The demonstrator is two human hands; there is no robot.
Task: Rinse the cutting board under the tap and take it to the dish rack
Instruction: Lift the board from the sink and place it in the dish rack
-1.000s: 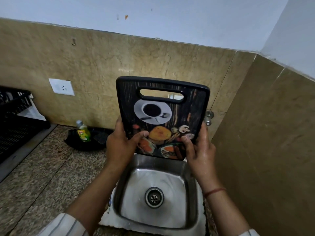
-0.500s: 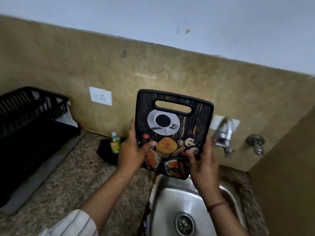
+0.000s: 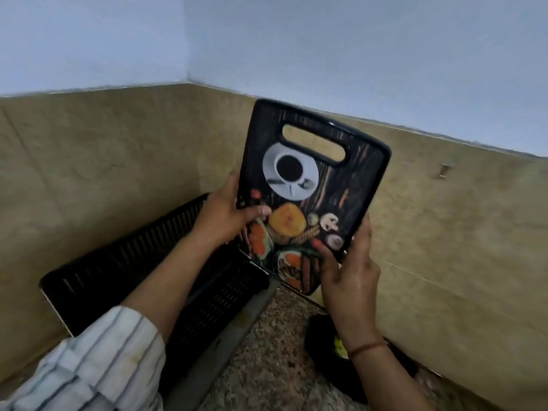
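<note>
No readable text anywhere (the cutting board (image 3: 314,185) carries only printed food pictures).

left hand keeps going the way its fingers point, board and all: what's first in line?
Probably the tan tiled wall behind the cutting board. The left hand points up and away, above the dish rack; depth is unclear.

The right forearm (image 3: 382,378) hides most of the yellow-labelled bottle (image 3: 340,348).
</note>
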